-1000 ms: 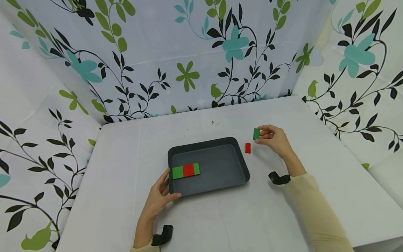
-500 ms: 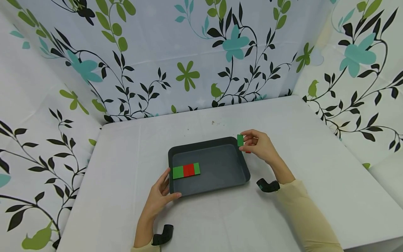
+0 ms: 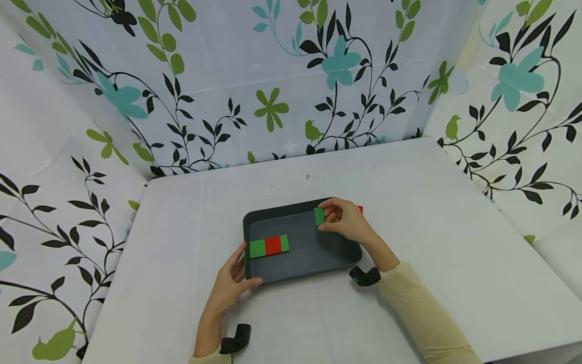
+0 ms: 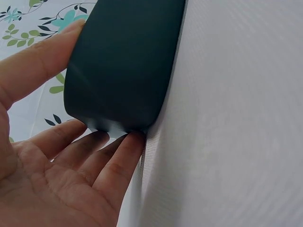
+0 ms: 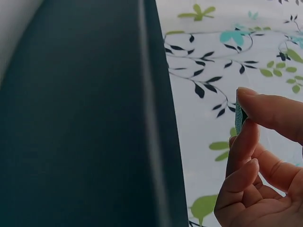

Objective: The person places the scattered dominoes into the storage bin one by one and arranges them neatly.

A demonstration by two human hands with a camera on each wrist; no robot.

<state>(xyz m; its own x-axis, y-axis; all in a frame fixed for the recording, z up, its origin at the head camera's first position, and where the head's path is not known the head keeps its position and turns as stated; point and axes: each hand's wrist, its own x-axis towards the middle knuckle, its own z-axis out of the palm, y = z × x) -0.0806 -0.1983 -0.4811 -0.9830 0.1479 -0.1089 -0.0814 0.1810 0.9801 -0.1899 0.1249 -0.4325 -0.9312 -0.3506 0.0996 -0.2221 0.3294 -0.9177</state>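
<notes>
A dark grey baking tray (image 3: 309, 270) lies on the white table. My left hand (image 3: 230, 285) holds it by its near left corner, thumb along the front side and fingers at the left end. In the left wrist view the tray wall (image 4: 123, 61) sits between thumb and fingertips. Over the right part of the tray, my right hand (image 3: 347, 222) pinches a small green tile (image 3: 319, 216) between thumb and fingers. Inside the tray at the left, green tiles (image 3: 256, 249) and red tiles (image 3: 273, 245) form a row, with green at both ends. The right wrist view shows the pinched tile (image 5: 239, 118) edge-on.
A red tile (image 3: 360, 209) lies on the table (image 3: 182, 263) right of the tray, mostly hidden behind my right hand. Black wrist mounts (image 3: 235, 338) show on both arms. A leaf-patterned curtain (image 3: 218, 91) hangs behind and at the sides of the table.
My right hand has moved left with the green tile, from beyond the tray's right end to over the tray. It now covers most of the loose red tile. The left hand and tray stay put.
</notes>
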